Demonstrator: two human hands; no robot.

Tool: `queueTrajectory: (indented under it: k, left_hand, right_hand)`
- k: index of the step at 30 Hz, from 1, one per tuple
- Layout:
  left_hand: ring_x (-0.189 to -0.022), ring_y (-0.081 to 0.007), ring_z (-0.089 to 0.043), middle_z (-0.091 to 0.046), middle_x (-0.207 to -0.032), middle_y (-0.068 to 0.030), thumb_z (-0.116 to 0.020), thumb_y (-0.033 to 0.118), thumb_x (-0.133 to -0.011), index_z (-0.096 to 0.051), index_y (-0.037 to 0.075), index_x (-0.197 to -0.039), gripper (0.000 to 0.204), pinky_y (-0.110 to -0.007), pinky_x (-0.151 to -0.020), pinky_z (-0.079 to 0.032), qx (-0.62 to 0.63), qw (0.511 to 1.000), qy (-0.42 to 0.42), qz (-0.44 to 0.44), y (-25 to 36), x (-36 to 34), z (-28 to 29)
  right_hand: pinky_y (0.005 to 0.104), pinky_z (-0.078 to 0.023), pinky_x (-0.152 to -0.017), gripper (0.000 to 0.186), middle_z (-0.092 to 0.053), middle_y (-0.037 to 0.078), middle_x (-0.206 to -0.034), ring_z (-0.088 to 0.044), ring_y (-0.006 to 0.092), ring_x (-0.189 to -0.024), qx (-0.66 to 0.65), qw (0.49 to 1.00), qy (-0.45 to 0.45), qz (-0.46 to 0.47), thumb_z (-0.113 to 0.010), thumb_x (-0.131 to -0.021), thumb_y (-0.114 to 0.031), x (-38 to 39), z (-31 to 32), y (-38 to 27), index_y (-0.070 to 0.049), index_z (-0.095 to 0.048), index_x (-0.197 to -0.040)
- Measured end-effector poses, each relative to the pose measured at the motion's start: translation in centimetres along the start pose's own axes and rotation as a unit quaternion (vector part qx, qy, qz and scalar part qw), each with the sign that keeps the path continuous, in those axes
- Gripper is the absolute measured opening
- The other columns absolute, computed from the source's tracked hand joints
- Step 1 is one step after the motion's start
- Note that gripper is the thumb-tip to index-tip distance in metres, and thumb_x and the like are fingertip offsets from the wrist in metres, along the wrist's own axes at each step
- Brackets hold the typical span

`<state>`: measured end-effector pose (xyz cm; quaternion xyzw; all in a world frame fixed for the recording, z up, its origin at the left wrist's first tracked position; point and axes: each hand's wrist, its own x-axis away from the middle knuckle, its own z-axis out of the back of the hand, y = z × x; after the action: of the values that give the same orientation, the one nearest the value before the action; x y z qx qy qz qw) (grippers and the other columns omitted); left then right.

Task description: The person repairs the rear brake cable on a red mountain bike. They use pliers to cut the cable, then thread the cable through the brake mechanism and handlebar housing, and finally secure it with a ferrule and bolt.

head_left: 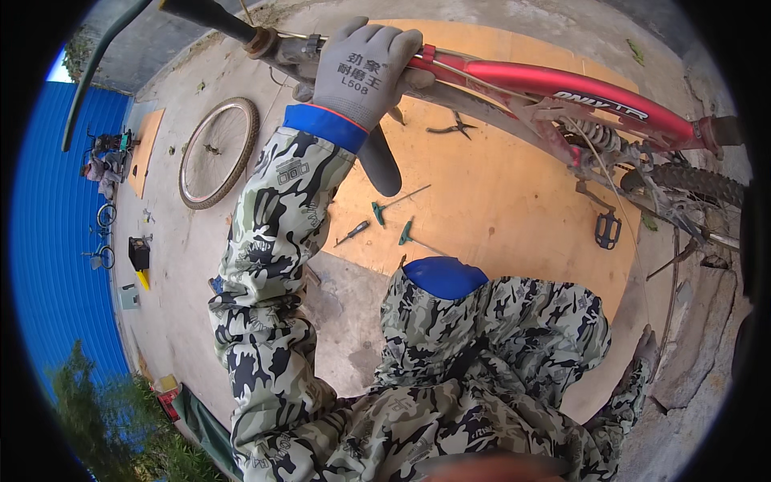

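In the head view, the red bike (578,92) is gripped where the handlebar (210,20) meets the frame (498,75) by the gloved left hand (359,74), over the far edge of the board (514,193); the right hand (646,348) is seen small beyond the board's right edge, and its state cannot be told. The step in hand is judged to be steadying the bike. For the next move, a firm grip seems called for, with the T-handled tools (405,234) near the board's left edge kept clear of.
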<state>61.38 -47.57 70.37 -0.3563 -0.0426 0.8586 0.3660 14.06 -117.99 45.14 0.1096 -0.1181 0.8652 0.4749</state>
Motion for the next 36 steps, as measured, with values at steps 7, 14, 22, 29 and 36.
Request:
queueTrajectory:
  k: [7, 14, 22, 29, 36]
  left_hand:
    - [-0.101, -0.0319, -0.067, -0.071, -0.107, -0.0091, -0.072, 0.045, -0.088, -0.064, 0.011, -0.124, 0.051, -0.046, -0.098, -0.049, 0.031, 0.996, 0.073, -0.037, 0.6, -1.2, -3.8]
    - [-0.109, -0.0342, -0.065, -0.07, -0.117, -0.0128, -0.069, 0.041, -0.093, -0.062, 0.009, -0.134, 0.052, -0.049, -0.103, -0.046, -0.031, 0.995, -0.091, 0.042, 1.0, -2.0, -0.5]
    - [-0.135, -0.0333, -0.05, -0.06, -0.13, -0.012, -0.067, 0.03, -0.093, -0.045, 0.007, -0.145, 0.061, -0.053, -0.12, -0.03, -0.064, 0.993, 0.039, 0.092, 1.4, 3.6, -2.8]
    - [-0.141, -0.032, -0.046, -0.056, -0.139, -0.0109, -0.069, 0.023, -0.09, -0.049, 0.008, -0.143, 0.059, -0.051, -0.123, -0.03, -0.046, 0.988, 0.051, 0.136, 3.4, 4.1, -2.1]
    - [-0.132, -0.0305, -0.052, -0.055, -0.14, -0.0107, -0.073, 0.013, -0.083, -0.056, 0.013, -0.136, 0.055, -0.049, -0.114, -0.04, 0.107, 0.978, 0.148, 0.1, 1.4, 6.8, -4.3]
  right_hand:
    - [0.0583, -0.047, -0.069, 0.054, -0.066, 0.028, -0.08, -0.065, 0.0497, -0.079, 0.051, 0.982, 0.104, 0.151, -0.047, -0.104, -0.054, 2.8, 2.2, -5.6, -0.004, -0.059, -0.088]
    - [0.0475, -0.051, -0.098, 0.051, -0.063, 0.018, -0.134, -0.063, 0.037, -0.12, 0.297, 0.932, -0.139, 0.155, -0.052, -0.1, -0.046, 1.1, -1.3, -22.2, -0.01, -0.057, -0.136]
    - [0.0435, -0.052, -0.086, 0.04, -0.066, 0.016, -0.114, -0.065, 0.0361, -0.102, -0.218, 0.77, 0.156, 0.579, -0.062, -0.1, -0.028, 12.2, 7.0, -46.0, -0.007, -0.059, -0.134]
    - [0.0313, -0.051, -0.08, 0.032, -0.065, 0.006, -0.092, -0.061, 0.0143, -0.088, -0.408, 0.828, -0.075, 0.378, -0.055, -0.105, -0.025, 12.1, 3.7, -45.8, 0.001, -0.063, -0.122]
    - [0.036, -0.051, -0.085, 0.034, -0.072, 0.015, -0.104, -0.066, 0.023, -0.092, -0.203, 0.837, 0.161, 0.482, -0.057, -0.103, -0.026, 10.7, 4.6, -45.8, -0.002, -0.066, -0.125]
